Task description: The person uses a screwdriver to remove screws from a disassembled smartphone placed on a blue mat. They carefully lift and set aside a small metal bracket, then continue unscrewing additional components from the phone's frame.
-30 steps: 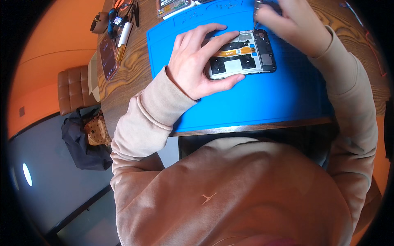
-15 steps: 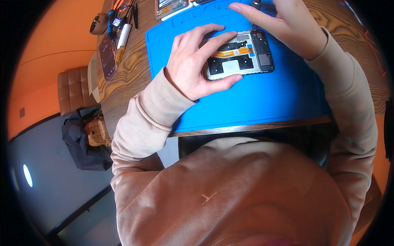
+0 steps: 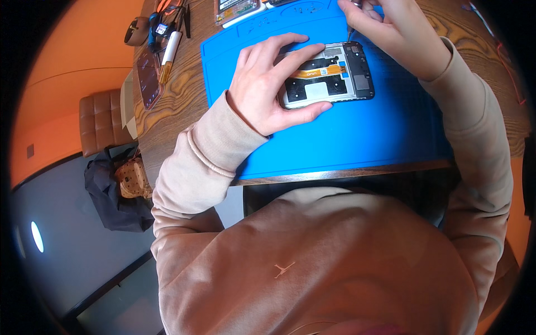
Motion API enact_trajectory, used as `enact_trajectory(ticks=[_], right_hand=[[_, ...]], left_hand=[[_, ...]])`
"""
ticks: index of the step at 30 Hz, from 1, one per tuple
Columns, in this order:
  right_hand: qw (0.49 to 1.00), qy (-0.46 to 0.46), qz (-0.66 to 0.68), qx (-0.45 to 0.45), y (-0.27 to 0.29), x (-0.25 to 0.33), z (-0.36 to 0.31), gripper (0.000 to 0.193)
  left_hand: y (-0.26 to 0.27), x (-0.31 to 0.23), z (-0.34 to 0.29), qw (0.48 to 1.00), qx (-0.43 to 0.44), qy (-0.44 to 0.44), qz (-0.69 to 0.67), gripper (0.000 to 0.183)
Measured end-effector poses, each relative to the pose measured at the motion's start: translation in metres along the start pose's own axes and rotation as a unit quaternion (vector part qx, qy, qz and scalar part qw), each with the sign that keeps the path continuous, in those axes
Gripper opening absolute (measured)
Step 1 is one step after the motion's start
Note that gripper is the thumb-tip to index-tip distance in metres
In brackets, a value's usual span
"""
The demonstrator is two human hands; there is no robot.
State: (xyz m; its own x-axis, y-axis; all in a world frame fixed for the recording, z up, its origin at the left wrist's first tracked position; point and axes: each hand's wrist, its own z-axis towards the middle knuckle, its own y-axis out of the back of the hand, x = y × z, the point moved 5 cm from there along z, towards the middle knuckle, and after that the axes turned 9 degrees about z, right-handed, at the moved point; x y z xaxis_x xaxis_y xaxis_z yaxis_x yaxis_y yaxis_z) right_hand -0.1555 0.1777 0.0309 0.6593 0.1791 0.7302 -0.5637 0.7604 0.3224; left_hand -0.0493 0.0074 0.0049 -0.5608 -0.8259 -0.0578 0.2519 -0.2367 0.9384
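Note:
An opened phone (image 3: 315,89) lies on a blue work mat (image 3: 357,134), its inner frame, black patches and an orange ribbon cable (image 3: 319,72) facing up. My left hand (image 3: 259,84) holds the phone's left part, the thumb along the near edge and a finger reaching to the far edge. Above the phone's far right corner, my right hand (image 3: 393,33) is closed on a slim screwdriver (image 3: 350,34). Its shaft points down to that corner; whether the tip touches a screw is too small to tell. Most of the handle is hidden by the fingers.
Tiny screws (image 3: 267,21) lie at the mat's far side, beside a clear-cased device (image 3: 237,10). On the wooden table (image 3: 190,84) to the left are a second phone (image 3: 149,81), a brush (image 3: 170,56) and cables (image 3: 166,22). A red wire (image 3: 505,61) lies far right.
My right thumb, stretched out before, has drawn in with the fingers around the screwdriver. The shaft has shifted slightly right. My left hand keeps its hold on the phone.

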Motion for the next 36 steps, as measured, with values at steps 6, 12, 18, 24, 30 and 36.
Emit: enact_trajectory(ticks=[6, 12, 18, 24, 30, 36], right_hand=[[1.000, 0.018, 0.002, -0.007, 0.006, -0.003, 0.000, 0.031], [0.998, 0.049, -0.044, -0.019, 0.000, 0.002, 0.001, 0.028], [0.994, 0.032, -0.086, -0.055, 0.009, 0.025, 0.008, 0.020], [0.955, -0.169, -0.174, 0.170, 0.007, 0.010, -0.002, 0.012], [0.943, -0.172, -0.196, 0.206, 0.004, -0.004, -0.005, 0.018], [0.948, -0.223, -0.107, 0.198, 0.003, -0.008, -0.004, 0.016]], left_hand=[[0.001, -0.001, 0.000, 1.000, 0.014, 0.009, -0.005, 0.077], [0.002, -0.001, -0.001, 1.000, 0.014, 0.009, -0.003, 0.077], [0.002, -0.002, -0.001, 1.000, 0.009, 0.010, -0.005, 0.077], [0.002, -0.002, -0.001, 1.000, 0.006, 0.007, 0.001, 0.077], [0.001, -0.002, -0.001, 1.000, 0.002, 0.002, 0.002, 0.077], [0.002, -0.002, -0.001, 1.000, -0.004, -0.003, -0.001, 0.076]])
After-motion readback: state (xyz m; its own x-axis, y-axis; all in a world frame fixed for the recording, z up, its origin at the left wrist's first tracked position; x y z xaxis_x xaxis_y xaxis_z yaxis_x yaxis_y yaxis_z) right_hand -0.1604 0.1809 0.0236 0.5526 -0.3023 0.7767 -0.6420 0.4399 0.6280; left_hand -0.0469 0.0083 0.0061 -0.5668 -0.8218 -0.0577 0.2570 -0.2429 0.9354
